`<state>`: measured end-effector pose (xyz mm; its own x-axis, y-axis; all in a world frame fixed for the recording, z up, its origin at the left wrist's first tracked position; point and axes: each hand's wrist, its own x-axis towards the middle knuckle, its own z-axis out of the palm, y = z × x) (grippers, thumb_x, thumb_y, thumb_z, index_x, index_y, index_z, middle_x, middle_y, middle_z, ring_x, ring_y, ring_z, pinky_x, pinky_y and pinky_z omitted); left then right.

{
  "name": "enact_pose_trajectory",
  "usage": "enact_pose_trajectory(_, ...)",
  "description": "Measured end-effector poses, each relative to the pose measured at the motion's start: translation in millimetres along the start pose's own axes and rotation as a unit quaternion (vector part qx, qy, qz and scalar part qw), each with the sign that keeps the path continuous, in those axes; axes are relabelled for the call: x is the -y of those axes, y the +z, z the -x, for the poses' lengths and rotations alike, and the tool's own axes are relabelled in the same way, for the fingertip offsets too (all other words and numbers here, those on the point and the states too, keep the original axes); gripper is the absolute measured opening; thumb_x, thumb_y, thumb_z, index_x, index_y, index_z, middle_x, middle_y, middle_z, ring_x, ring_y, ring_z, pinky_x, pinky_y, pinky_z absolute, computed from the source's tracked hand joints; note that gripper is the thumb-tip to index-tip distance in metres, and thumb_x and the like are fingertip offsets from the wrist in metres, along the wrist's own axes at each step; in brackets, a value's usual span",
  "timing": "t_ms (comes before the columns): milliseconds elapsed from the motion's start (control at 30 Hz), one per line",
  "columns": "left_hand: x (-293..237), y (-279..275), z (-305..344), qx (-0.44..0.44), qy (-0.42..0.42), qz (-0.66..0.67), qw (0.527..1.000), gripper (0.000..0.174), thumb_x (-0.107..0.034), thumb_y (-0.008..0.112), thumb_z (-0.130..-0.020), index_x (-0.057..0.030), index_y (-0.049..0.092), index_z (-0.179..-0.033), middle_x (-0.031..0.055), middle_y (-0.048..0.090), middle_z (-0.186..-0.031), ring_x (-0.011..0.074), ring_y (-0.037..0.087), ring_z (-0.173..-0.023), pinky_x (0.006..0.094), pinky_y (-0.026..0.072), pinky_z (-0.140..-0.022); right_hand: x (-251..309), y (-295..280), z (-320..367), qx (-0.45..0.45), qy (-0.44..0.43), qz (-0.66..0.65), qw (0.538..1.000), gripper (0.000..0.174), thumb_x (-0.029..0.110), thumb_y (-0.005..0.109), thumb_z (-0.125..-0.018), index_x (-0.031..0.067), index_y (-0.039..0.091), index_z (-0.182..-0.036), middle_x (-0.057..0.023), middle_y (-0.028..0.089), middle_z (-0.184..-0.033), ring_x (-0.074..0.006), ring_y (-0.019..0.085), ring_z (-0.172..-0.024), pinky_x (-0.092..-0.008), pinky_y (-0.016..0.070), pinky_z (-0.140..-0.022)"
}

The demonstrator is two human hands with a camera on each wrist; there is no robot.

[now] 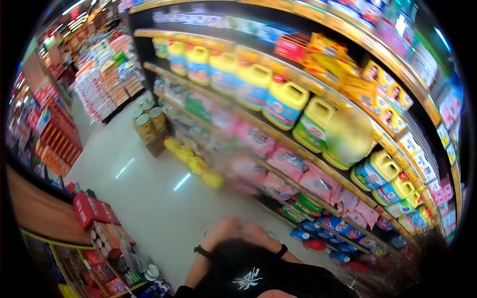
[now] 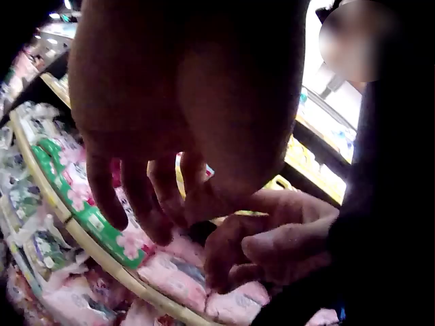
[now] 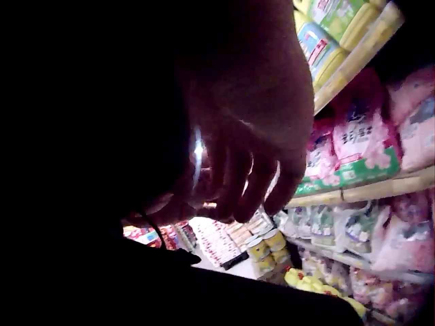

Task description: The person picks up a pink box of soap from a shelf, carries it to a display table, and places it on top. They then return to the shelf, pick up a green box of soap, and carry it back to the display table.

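Observation:
In front of the chest, my left hand [image 1: 226, 229] and right hand [image 1: 250, 230] meet close together, blurred in the head view. From the left wrist, the left hand [image 2: 177, 129] looks dark and large, its fingers hanging loosely with nothing in them. The right hand [image 2: 282, 234] overlaps its thumb side there, fingers loosely bent and holding nothing. Seen from its own wrist, the right hand [image 3: 251, 129] is in shadow with relaxed fingers. Nearest the hands stand shelves with pink bags [image 1: 288, 161] and yellow jugs [image 1: 285, 104].
Lower down are blue bottles [image 1: 310, 226]. Yellow packs [image 1: 367, 92] sit on a higher shelf. Round tins [image 1: 146, 121] are stacked at the shelf's far end. A red box [image 1: 97, 209] lies left of the shiny aisle floor [image 1: 144, 184]. Stacked goods [image 1: 107, 74] stand farther off.

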<state>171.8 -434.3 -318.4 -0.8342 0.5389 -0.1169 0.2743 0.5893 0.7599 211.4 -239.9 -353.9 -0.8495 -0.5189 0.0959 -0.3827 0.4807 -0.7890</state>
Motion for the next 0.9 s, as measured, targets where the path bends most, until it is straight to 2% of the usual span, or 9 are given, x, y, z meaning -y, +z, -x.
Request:
enact_pose_trajectory(100, 1.6, -66.0, 30.4, -0.163, 0.039, 0.08, 0.983, 0.027, 0.0, 0.06, -0.083, -0.0021, 0.061, -0.109, 0.0144, 0.064, -0.104, 0.0298, 0.065, -0.097, 0.038, 0.0518, -0.084, 58.7, 8.0, -48.5, -0.019, -0.005, -0.051, 0.999, 0.045, 0.02, 0.07, -0.09, 0.0011, 0.053, -0.127, -0.0166, 0.066, -0.112, -0.0322, 0.064, -0.105, -0.0414, 0.0492, -0.092)
enact_pose_trajectory(167, -8.9, -103.9, 53.5, -0.284, 0.094, 0.141, 0.944, 0.026, 0.003, 0.057, -0.084, -0.0016, 0.06, -0.109, 0.0132, 0.063, -0.105, 0.0268, 0.064, -0.097, 0.0368, 0.0507, -0.086, 82.5, 23.1, -80.7, 0.089, -0.079, -0.13, 0.984, 0.054, 0.026, 0.075, -0.088, -0.0006, 0.052, -0.128, -0.0157, 0.066, -0.114, -0.0284, 0.064, -0.106, -0.0401, 0.0488, -0.094)
enact_pose_trajectory(233, -24.2, -140.8, 69.1, -0.298, 0.136, 0.208, 0.922, 0.023, 0.005, 0.056, -0.085, -0.0013, 0.059, -0.107, 0.0124, 0.061, -0.106, 0.0242, 0.061, -0.1, 0.0357, 0.0487, -0.09, 107.0, 40.8, -102.6, 0.204, -0.107, -0.198, 0.953, 0.059, 0.03, 0.078, -0.086, -0.0015, 0.053, -0.128, -0.0155, 0.066, -0.116, -0.0254, 0.064, -0.106, -0.039, 0.049, -0.094)
enact_pose_trajectory(333, -27.3, -170.7, 79.2, -0.314, 0.188, 0.329, 0.871, 0.021, 0.006, 0.056, -0.086, -0.001, 0.059, -0.106, 0.013, 0.06, -0.108, 0.0227, 0.058, -0.104, 0.0352, 0.0463, -0.094, 146.3, 53.7, -128.0, 0.355, -0.045, -0.3, 0.884, 0.053, 0.03, 0.082, -0.083, -0.0025, 0.06, -0.12, -0.0152, 0.07, -0.11, -0.0226, 0.066, -0.1, -0.0356, 0.0517, -0.088)
enact_pose_trajectory(467, -1.9, -183.6, 75.8, -0.359, 0.207, 0.455, 0.788, 0.021, 0.005, 0.058, -0.088, -0.0008, 0.058, -0.108, 0.0123, 0.061, -0.108, 0.0228, 0.06, -0.102, 0.0344, 0.0482, -0.09, 152.5, 75.1, -152.3, 0.305, -0.095, -0.301, 0.898, 0.046, 0.028, 0.082, -0.083, -0.0031, 0.064, -0.111, -0.0131, 0.072, -0.1, -0.019, 0.067, -0.092, -0.0339, 0.0529, -0.083)
enact_pose_trajectory(567, 31.2, -192.8, 74.8, -0.454, 0.068, 0.198, 0.866, 0.029, 0.004, 0.063, -0.087, -0.0023, 0.056, -0.114, 0.0108, 0.062, -0.107, 0.0233, 0.062, -0.098, 0.0347, 0.0508, -0.084, 143.5, 96.2, -175.0, 0.326, -0.063, -0.286, 0.899, 0.042, 0.026, 0.082, -0.083, -0.0024, 0.065, -0.108, -0.011, 0.072, -0.094, -0.0168, 0.066, -0.088, -0.0331, 0.053, -0.081)
enact_pose_trajectory(667, 58.5, -215.0, 72.1, -0.51, 0.036, -0.038, 0.859, 0.035, 0.002, 0.068, -0.085, -0.004, 0.055, -0.118, 0.0098, 0.063, -0.106, 0.022, 0.064, -0.094, 0.0348, 0.0526, -0.081, 130.2, 115.5, -202.3, 0.343, -0.052, -0.23, 0.909, 0.037, 0.024, 0.081, -0.084, -0.0012, 0.065, -0.106, -0.0085, 0.07, -0.09, -0.0148, 0.064, -0.086, -0.0323, 0.0529, -0.079)
enact_pose_trajectory(767, 70.8, -242.8, 73.6, -0.547, 0.043, -0.032, 0.836, 0.045, 0.006, 0.067, -0.084, -0.0051, 0.051, -0.125, 0.0099, 0.062, -0.106, 0.0208, 0.063, -0.096, 0.0357, 0.0536, -0.081, 132.3, 129.9, -238.0, 0.315, -0.057, -0.312, 0.894, 0.036, 0.024, 0.079, -0.085, -0.0009, 0.064, -0.107, -0.0085, 0.069, -0.088, -0.0147, 0.063, -0.084, -0.0322, 0.0519, -0.075)
enact_pose_trajectory(900, 103.3, -279.5, 77.4, -0.593, 0.038, 0.203, 0.778, 0.054, 0.012, 0.063, -0.086, -0.0053, 0.044, -0.133, 0.0091, 0.056, -0.11, 0.0194, 0.06, -0.094, 0.0341, 0.0544, -0.079, 164.3, 136.3, -311.5, 0.352, -0.074, -0.36, 0.861, 0.038, 0.025, 0.077, -0.087, -0.0011, 0.062, -0.109, -0.0115, 0.068, -0.088, -0.016, 0.061, -0.082, -0.0324, 0.05, -0.072)
